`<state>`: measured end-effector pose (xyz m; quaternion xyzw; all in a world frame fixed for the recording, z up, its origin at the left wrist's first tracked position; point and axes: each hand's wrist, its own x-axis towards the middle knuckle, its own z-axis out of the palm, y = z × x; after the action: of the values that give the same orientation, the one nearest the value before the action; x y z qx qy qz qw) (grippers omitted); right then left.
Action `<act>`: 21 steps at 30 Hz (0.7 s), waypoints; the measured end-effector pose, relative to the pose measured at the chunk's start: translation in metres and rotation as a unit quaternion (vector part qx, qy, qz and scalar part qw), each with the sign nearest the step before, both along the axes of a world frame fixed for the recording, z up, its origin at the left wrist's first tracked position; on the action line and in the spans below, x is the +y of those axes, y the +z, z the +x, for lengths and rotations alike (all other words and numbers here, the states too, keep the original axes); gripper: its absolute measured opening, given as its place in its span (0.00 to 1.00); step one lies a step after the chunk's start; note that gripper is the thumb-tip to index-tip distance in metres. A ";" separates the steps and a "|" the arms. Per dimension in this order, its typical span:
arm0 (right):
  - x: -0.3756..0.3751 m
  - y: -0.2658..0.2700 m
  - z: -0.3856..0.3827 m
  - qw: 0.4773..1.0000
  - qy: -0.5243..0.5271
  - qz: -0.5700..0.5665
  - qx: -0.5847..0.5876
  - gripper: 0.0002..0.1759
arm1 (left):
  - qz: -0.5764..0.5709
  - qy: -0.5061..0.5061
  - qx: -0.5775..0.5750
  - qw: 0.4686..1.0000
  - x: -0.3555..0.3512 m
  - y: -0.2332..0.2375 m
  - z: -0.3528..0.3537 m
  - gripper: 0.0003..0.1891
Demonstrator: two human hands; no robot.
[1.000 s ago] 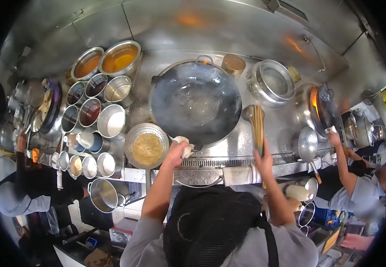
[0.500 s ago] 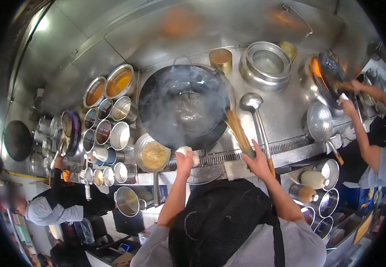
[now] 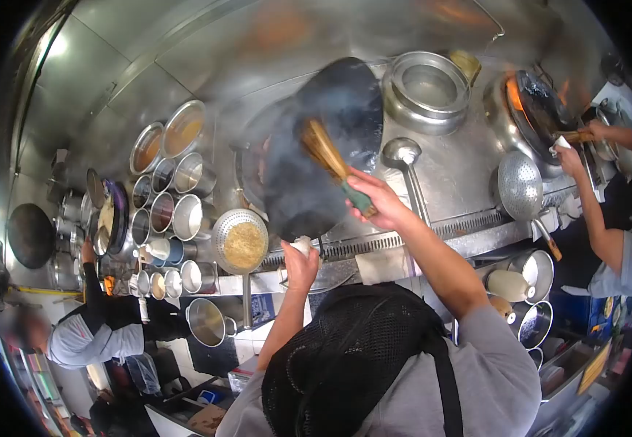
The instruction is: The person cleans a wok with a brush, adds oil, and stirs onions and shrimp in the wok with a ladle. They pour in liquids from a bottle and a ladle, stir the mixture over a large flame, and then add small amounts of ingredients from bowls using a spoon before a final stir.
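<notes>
My left hand [image 3: 301,268] is closed around a white cloth [image 3: 303,245] at the near rim of a large black wok [image 3: 352,102]. Tipped steeply over to the right, the wok gives off steam. In my right hand [image 3: 380,199] is a bamboo wok brush [image 3: 328,156], gripped by its green-wrapped end. Its bristles point up and left over the wok. Part of the burner [image 3: 250,171] shows left of the wok, blurred by steam. A steel ladle [image 3: 405,164] lies on the stovetop right of the brush.
Left of the wok, a perforated strainer [image 3: 221,244] holds pale yellow food, beside several metal containers [image 3: 188,215]. A steel pot [image 3: 425,120] stands behind the ladle. Another person's hand [image 3: 568,159] is at a flaming wok [image 3: 538,105] on the right; another person [image 3: 93,335] works at left.
The wok has gone from lying level to tilting rightward, uncovering part of the burner. My right hand has brought the brush up and left, from beside the wok to over it.
</notes>
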<state>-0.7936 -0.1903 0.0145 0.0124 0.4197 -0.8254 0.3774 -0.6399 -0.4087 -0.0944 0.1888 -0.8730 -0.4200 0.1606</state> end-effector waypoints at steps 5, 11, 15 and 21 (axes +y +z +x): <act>0.032 0.030 0.007 0.996 0.022 -0.072 -0.042 0.35 | -0.173 -0.113 0.013 0.978 -0.013 -0.003 -0.007 0.42; -0.016 -0.047 0.062 0.877 0.021 0.257 0.405 0.39 | -0.116 -0.093 0.037 0.988 -0.024 0.013 -0.018 0.36; 0.034 -0.106 0.034 0.644 0.192 0.601 0.431 0.37 | 0.020 -0.054 0.036 0.998 -0.056 -0.009 -0.023 0.28; 0.075 -0.012 -0.063 0.606 -0.069 0.620 0.493 0.37 | 0.355 0.022 -0.037 0.934 -0.068 -0.023 -0.044 0.22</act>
<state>-0.8565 -0.1153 0.0026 -0.1360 0.9515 -0.2725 -0.0428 -0.6840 -0.4763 -0.1173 0.2680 -0.6682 -0.6914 0.0597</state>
